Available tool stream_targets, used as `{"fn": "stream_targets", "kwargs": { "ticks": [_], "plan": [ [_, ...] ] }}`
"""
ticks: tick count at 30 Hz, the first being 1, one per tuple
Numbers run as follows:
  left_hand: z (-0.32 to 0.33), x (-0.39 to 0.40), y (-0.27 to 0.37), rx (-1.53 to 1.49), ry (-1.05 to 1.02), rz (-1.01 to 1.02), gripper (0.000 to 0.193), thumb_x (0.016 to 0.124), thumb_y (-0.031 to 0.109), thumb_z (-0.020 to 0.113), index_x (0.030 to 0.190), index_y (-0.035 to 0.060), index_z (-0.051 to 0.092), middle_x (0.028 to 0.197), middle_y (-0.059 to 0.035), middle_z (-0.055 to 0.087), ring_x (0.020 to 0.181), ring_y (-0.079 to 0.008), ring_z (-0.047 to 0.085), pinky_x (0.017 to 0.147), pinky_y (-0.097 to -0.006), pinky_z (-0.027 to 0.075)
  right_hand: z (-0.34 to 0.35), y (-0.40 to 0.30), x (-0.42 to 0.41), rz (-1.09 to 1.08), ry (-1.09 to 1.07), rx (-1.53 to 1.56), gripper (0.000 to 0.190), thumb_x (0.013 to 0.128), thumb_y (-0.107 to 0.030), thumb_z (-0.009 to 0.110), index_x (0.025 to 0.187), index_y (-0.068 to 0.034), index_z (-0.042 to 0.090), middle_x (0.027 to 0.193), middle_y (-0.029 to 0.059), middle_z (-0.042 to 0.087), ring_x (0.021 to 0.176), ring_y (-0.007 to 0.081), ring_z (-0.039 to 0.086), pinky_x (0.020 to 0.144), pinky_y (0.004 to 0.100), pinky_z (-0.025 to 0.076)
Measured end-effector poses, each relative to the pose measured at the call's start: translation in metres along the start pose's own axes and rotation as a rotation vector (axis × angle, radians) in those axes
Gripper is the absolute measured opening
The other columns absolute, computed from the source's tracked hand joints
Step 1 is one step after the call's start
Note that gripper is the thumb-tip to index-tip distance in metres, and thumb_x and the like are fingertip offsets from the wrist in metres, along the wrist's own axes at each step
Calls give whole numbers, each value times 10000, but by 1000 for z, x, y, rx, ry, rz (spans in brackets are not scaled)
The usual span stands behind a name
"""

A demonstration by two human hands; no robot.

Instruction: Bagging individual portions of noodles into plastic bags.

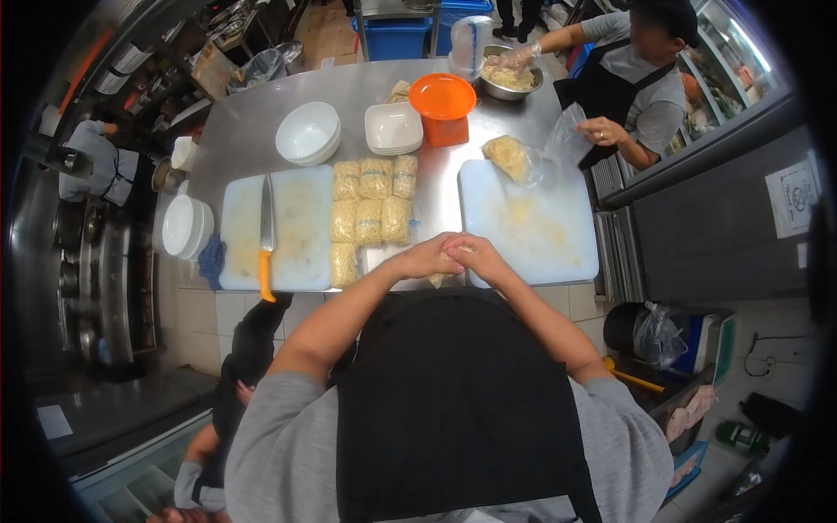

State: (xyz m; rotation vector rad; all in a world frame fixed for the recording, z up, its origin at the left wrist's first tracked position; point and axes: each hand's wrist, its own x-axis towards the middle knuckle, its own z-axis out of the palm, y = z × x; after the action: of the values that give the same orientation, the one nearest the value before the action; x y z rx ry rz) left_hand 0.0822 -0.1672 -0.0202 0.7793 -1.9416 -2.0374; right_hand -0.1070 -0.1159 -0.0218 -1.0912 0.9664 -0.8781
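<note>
At the table's near edge, my left hand (424, 257) and my right hand (480, 253) are clasped together around a small clear plastic bag of noodles (439, 279). Most of that bag is hidden by my fingers. Left of my hands, several packed bags of noodles (369, 212) lie in rows on the steel table (435, 180). On my right is a white cutting board (529, 225) with crumbs and stains, its left edge close to my right hand. A looser bag of noodles (507, 157) rests at the board's far edge.
A yellow-handled knife (267, 229) lies on the left cutting board (304, 222), handle over the table edge. White bowls (307, 131), square dishes (393, 127) and an orange scale (446, 131) stand farther back. A co-worker (628, 85) reaches into a metal bowl of noodles (513, 82).
</note>
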Motion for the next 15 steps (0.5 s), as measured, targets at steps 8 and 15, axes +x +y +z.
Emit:
{"fn": "stream_targets", "kwargs": {
  "ticks": [8, 15],
  "plan": [
    [12, -66, -14, 427, 610, -185, 692, 803, 334, 770, 1294, -15, 431, 1201, -295, 558, 1067, -409, 597, 912, -453, 470, 15, 13, 14, -27, 35, -40, 423, 1020, -288, 507, 1386, -78, 472, 1204, 76, 564, 975, 147, 557, 796, 279, 500],
    [9, -111, -59, 807, 1147, -202, 569, 735, 273, 800, 1150, 0, 523, 1052, -203, 585, 989, -390, 544, 854, -462, 452, 1, 27, 4, 194, -43, -143, 443, 1013, -330, 513, 1377, -80, 482, 1139, 62, 580, 922, 136, 563, 721, 284, 516]
  ]
}}
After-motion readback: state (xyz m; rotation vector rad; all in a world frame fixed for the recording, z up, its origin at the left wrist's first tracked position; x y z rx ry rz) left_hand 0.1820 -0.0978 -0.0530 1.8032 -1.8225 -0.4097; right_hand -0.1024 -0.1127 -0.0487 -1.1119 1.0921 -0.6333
